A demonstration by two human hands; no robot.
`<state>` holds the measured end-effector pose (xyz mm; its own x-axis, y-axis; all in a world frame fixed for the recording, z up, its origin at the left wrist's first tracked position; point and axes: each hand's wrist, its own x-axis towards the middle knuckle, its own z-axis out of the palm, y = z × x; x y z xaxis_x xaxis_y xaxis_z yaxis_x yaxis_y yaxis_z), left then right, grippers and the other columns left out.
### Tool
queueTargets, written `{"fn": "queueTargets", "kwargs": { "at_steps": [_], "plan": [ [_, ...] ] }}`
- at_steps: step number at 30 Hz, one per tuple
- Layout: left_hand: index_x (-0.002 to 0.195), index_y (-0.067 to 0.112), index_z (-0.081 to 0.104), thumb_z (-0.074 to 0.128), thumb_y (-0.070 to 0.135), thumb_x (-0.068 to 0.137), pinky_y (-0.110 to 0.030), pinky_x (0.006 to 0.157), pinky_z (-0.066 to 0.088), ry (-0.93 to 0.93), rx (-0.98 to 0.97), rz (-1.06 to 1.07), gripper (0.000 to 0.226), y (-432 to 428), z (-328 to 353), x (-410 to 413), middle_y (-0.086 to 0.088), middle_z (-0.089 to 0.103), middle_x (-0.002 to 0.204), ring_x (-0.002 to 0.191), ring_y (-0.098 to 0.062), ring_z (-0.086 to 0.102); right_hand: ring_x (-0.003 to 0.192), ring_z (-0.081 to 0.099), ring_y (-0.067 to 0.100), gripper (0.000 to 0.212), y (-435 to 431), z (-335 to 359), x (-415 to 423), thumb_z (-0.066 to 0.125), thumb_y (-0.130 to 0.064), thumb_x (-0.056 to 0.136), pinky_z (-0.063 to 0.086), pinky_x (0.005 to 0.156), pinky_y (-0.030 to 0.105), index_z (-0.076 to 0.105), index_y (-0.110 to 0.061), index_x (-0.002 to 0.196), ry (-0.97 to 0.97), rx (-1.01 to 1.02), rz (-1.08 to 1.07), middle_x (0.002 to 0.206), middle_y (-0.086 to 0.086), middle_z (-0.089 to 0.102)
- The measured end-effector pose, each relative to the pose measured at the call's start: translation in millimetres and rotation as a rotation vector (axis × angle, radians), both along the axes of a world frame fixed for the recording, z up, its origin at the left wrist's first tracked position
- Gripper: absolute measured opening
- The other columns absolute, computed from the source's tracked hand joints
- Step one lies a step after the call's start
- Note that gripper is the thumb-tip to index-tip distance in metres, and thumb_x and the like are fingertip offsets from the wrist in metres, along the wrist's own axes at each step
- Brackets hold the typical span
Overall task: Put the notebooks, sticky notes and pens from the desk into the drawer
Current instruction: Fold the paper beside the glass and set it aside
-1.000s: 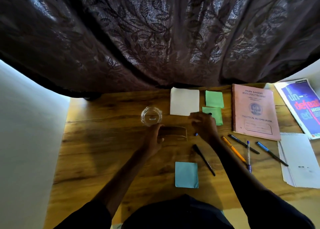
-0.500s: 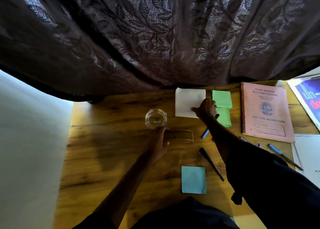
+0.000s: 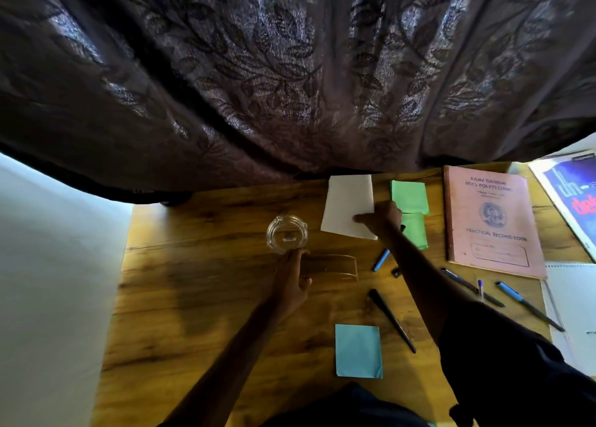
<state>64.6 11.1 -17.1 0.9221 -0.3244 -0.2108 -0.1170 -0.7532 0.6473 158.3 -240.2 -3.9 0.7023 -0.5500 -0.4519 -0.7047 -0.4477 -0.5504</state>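
Observation:
My right hand pinches the near right corner of a white note pad at the back of the wooden desk; the pad sits skewed. Two green sticky pads lie just right of that hand. A blue sticky pad lies near the front edge. A black pen and a blue pen lie by my right forearm. A pink record book is at the right. My left hand rests flat, fingers touching the left end of a clear holder. No drawer is in view.
A glass ashtray stands just beyond my left hand. Several more pens lie below the pink book, beside a white spiral notebook. A blue magazine is at the far right. A dark curtain hangs over the desk's back edge.
My right hand has reached back from the pens to the white pad, taken its corner and turned it askew. My left hand has stayed by the clear holder.

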Motion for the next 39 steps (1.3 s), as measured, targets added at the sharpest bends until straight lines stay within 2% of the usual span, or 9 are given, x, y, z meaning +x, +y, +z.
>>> {"fn": "queueTargets", "kwargs": {
  "at_steps": [5, 10, 12, 15, 19, 25, 27, 33, 39],
  "plan": [
    [0.148, 0.021, 0.038, 0.073, 0.024, 0.087, -0.045, 0.111, 0.043, -0.033, 0.011, -0.039, 0.071, 7.6, 12.9, -7.1, -0.002, 0.037, 0.155, 0.143, -0.021, 0.036, 0.094, 0.064, 0.024, 0.046, 14.2, 40.3, -41.5, 0.085, -0.029, 0.076, 0.045, 0.064, 0.025, 0.07, -0.002, 0.11, -0.198, -0.054, 0.14, 0.112, 0.012, 0.072],
    [0.144, 0.018, 0.043, 0.067, 0.045, 0.089, -0.04, 0.1, 0.051, -0.107, -0.165, 0.015, 0.065, 12.7, 42.9, -17.5, -0.003, 0.047, 0.145, 0.129, -0.016, 0.047, 0.075, 0.061, 0.013, 0.035, 19.2, 89.7, -87.1, 0.083, -0.03, 0.078, 0.036, 0.051, 0.014, 0.071, -0.005, 0.1, -0.358, -0.103, 0.235, 0.096, 0.003, 0.071],
    [0.144, 0.019, 0.044, 0.07, 0.051, 0.088, -0.028, 0.092, 0.051, -0.004, -0.315, 0.175, 0.069, 4.3, 69.6, -13.4, 0.0, 0.051, 0.14, 0.122, -0.013, 0.051, 0.081, 0.066, 0.012, 0.039, 23.0, 110.9, -103.9, 0.083, -0.031, 0.079, 0.045, 0.056, 0.012, 0.071, -0.007, 0.107, -0.44, 0.018, 0.217, 0.099, -0.001, 0.07],
    [0.146, 0.022, 0.044, 0.072, 0.062, 0.08, -0.032, 0.096, 0.054, 0.26, -0.514, 0.345, 0.082, -10.5, 113.4, -0.2, 0.006, 0.054, 0.138, 0.121, -0.015, 0.057, 0.097, 0.07, 0.015, 0.042, 25.4, 136.9, -125.6, 0.083, -0.024, 0.08, 0.061, 0.076, 0.027, 0.067, -0.011, 0.116, -0.507, 0.427, 0.147, 0.112, 0.0, 0.072],
    [0.126, 0.017, 0.064, 0.07, 0.049, 0.087, -0.04, 0.096, 0.057, 0.432, -0.727, 0.296, 0.051, -16.8, 146.8, -4.2, -0.002, 0.07, 0.121, 0.113, -0.02, 0.065, 0.104, 0.071, 0.018, 0.042, 20.4, 150.0, -151.6, 0.081, -0.018, 0.081, 0.061, 0.084, 0.038, 0.067, -0.014, 0.121, -0.49, 0.773, 0.167, 0.115, 0.0, 0.074],
    [0.093, 0.027, 0.067, 0.075, 0.032, 0.088, -0.034, 0.085, 0.06, 0.273, -0.626, 0.234, 0.011, -18.5, 145.2, -22.9, 0.002, 0.073, 0.104, 0.101, -0.017, 0.07, 0.101, 0.071, 0.015, 0.039, 14.0, 139.5, -173.2, 0.08, -0.034, 0.083, 0.058, 0.073, 0.032, 0.069, -0.024, 0.119, -0.493, 0.653, 0.146, 0.112, -0.005, 0.074],
    [0.096, 0.026, 0.068, 0.075, 0.032, 0.088, -0.036, 0.088, 0.06, 0.276, -0.583, 0.186, 0.012, -15.7, 142.9, -24.6, 0.0, 0.073, 0.108, 0.103, -0.018, 0.069, 0.102, 0.071, 0.019, 0.036, 11.2, 139.4, -173.5, 0.077, -0.04, 0.085, 0.06, 0.081, 0.038, 0.071, -0.024, 0.116, -0.508, 0.647, 0.078, 0.11, -0.005, 0.076],
    [0.116, 0.01, 0.07, 0.078, 0.033, 0.085, -0.04, 0.084, 0.062, 0.343, -0.576, 0.21, 0.04, -9.5, 141.8, -19.6, -0.007, 0.074, 0.112, 0.103, -0.022, 0.071, 0.091, 0.072, 0.01, 0.032, 9.1, 144.2, -163.4, 0.077, -0.026, 0.088, 0.059, 0.075, 0.027, 0.071, -0.015, 0.117, -0.599, 0.402, 0.018, 0.105, -0.005, 0.075],
    [0.118, 0.001, 0.067, 0.079, 0.021, 0.085, -0.025, 0.066, 0.061, 0.32, -0.599, 0.299, 0.041, 0.1, 133.2, -11.5, -0.009, 0.068, 0.119, 0.104, -0.022, 0.068, 0.088, 0.073, 0.014, 0.02, 8.7, 131.7, -144.2, 0.071, -0.034, 0.091, 0.062, 0.082, 0.045, 0.075, -0.018, 0.103, -0.543, 0.187, 0.062, 0.099, -0.005, 0.076]
  ]
}}
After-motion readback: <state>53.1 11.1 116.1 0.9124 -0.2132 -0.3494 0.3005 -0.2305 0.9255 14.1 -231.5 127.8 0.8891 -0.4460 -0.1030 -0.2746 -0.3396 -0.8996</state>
